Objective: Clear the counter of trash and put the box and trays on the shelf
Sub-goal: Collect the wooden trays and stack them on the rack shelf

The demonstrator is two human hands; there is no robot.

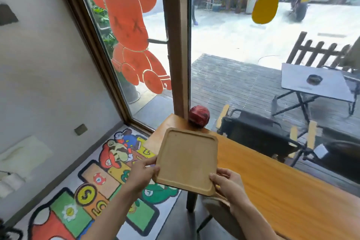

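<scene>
A square wooden tray (187,160) with a raised rim is held in the air over the left end of the orange wooden counter (272,185). My left hand (143,174) grips the tray's near left edge, thumb on top. My right hand (227,183) grips its near right corner. The tray is empty and tilts slightly. It hides part of the counter's left end.
A red round figurine (199,116) stands at the counter's far left corner by the window frame. A stool (216,210) sits under the counter below my right hand. A colourful cartoon rug (101,187) covers the floor to the left. Outside the glass are a chair and a folding table.
</scene>
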